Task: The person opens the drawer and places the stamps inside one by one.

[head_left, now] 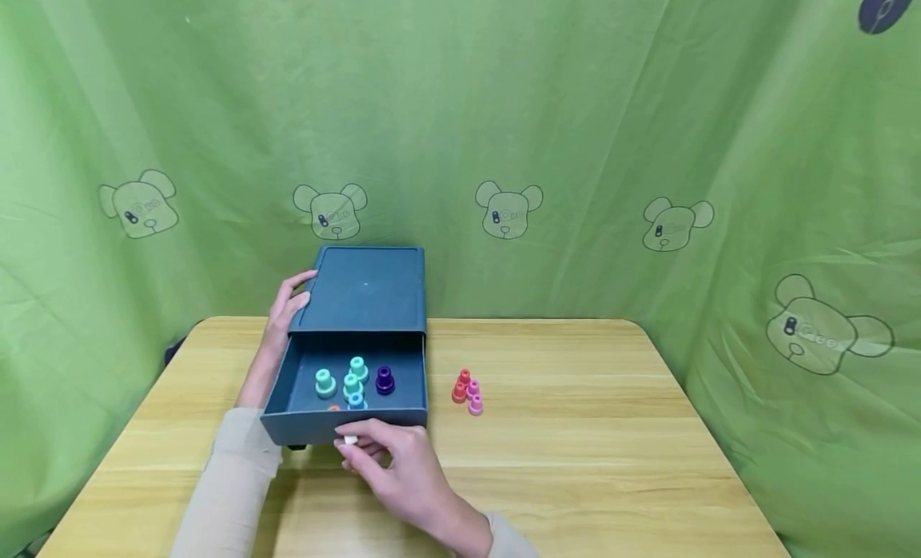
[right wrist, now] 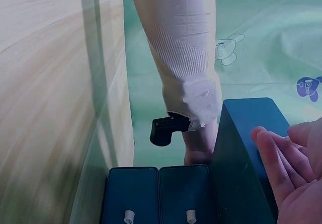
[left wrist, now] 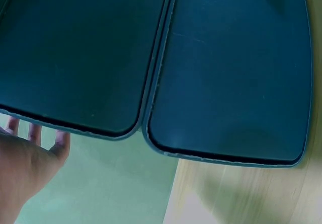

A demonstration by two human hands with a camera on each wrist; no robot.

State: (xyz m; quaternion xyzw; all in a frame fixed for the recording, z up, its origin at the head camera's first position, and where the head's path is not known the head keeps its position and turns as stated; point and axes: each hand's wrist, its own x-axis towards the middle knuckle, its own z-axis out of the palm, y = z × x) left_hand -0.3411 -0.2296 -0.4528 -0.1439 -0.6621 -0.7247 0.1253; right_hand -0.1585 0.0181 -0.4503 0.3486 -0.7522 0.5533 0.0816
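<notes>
A dark blue drawer cabinet (head_left: 367,290) stands on the table with its top drawer (head_left: 305,426) pulled out. My right hand (head_left: 403,466) pinches the white knob (head_left: 350,440) on that drawer's front between thumb and fingers. In the right wrist view the pinched knob is hidden. My left hand (head_left: 284,310) rests against the cabinet's left side, its fingers mostly straight. Inside the drawer are several mint-green pegs (head_left: 325,384), a purple peg (head_left: 384,380), a blue peg (head_left: 356,402) and a partly hidden orange piece (head_left: 334,408).
Red pegs (head_left: 459,392) and pink pegs (head_left: 476,405) sit on the wooden table (head_left: 576,430) right of the drawer. Two closed lower drawers show white knobs (right wrist: 129,217) in the right wrist view. A green curtain (head_left: 576,102) hangs behind the table.
</notes>
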